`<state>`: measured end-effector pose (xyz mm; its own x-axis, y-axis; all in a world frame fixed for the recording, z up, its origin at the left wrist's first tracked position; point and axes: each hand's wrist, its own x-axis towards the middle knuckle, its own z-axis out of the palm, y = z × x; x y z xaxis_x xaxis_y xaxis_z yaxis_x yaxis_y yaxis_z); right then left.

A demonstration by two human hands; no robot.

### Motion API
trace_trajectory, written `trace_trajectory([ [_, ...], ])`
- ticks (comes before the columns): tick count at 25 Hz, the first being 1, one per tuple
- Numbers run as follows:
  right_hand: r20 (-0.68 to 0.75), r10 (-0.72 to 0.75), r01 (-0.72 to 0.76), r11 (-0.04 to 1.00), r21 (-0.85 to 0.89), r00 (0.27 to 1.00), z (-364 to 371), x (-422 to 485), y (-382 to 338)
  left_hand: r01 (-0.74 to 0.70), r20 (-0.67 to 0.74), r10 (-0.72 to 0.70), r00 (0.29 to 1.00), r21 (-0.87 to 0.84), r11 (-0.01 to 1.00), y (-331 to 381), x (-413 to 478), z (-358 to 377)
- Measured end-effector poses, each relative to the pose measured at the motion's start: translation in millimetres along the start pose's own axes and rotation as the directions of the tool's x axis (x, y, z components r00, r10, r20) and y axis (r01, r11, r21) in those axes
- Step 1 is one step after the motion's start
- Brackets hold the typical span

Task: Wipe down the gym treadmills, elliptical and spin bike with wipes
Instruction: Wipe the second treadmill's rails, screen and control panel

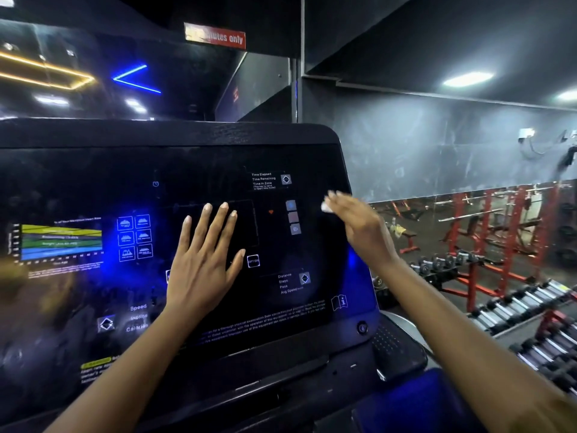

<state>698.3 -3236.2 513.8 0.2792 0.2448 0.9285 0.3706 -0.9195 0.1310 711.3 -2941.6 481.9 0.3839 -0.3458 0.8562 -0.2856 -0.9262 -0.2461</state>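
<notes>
dim room. white ceiling lights [468,78] glow at far right; a blue neon angle [137,79] and yellow strips [46,70] reflect in the dark glass [193,95] at far left. the console [218,307] is glossy, with blue glare and smudges. the right hand [359,226] is motion-blurred. the near left is soft; straight lines bow at the edges.

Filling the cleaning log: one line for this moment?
stage: wipe-down | left hand: flat on console | right hand: carries wipe at console's right edge
</notes>
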Motion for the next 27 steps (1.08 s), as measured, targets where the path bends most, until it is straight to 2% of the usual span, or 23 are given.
trace_trajectory([
  [3, 0.005, 0.079, -0.079, 0.997, -0.007, 0.997, 18.0, 65.3, 9.4, -0.003, 0.008, 0.003, 1.0, 0.002, 1.0, -0.3, 0.0, -0.4],
  [5, 0.041, 0.088, -0.088, 0.996, -0.016, 0.995, 24.4, 66.3, 12.4, 0.002, 0.01, -0.002, 1.0, 0.001, 1.0, -0.2, 0.2, 0.0],
  [8, 0.062, -0.031, 0.034, 0.998, -0.055, 0.998, 19.2, 16.6, 7.8, 0.002, 0.002, -0.002, 1.0, -0.002, 1.0, -0.4, 0.6, 0.9],
  [15, 0.075, -0.158, 0.16, 0.987, -0.019, 0.985, 5.5, -114.5, -20.4, 0.0, 0.006, 0.0, 1.0, 0.015, 1.0, -0.1, -0.3, 1.3],
  [18, -0.044, -0.107, 0.109, 0.993, 0.048, 0.993, 3.7, -81.3, -22.3, 0.002, 0.009, -0.003, 1.0, 0.014, 1.0, 0.0, -0.5, 1.2],
  [20, -0.178, -0.023, 0.036, 0.997, 0.071, 0.984, 5.9, -24.9, -21.2, 0.004, 0.011, -0.004, 1.0, 0.018, 1.0, 0.1, -0.3, 1.1],
  [22, -0.252, 0.079, -0.056, 0.994, 0.099, 0.964, 9.7, 32.9, -15.3, 0.003, 0.015, -0.004, 1.0, 0.024, 1.0, 0.5, -0.3, 1.2],
  [24, -0.228, 0.154, -0.133, 0.986, 0.105, 0.962, 18.3, 65.5, -12.3, 0.004, 0.013, -0.004, 1.0, 0.031, 1.0, 0.7, -0.6, 1.3],
  [27, -0.135, 0.093, -0.085, 0.994, 0.064, 0.987, 35.8, 52.0, -21.6, 0.004, 0.01, -0.005, 1.0, 0.027, 1.0, 0.5, -0.9, 1.4],
])
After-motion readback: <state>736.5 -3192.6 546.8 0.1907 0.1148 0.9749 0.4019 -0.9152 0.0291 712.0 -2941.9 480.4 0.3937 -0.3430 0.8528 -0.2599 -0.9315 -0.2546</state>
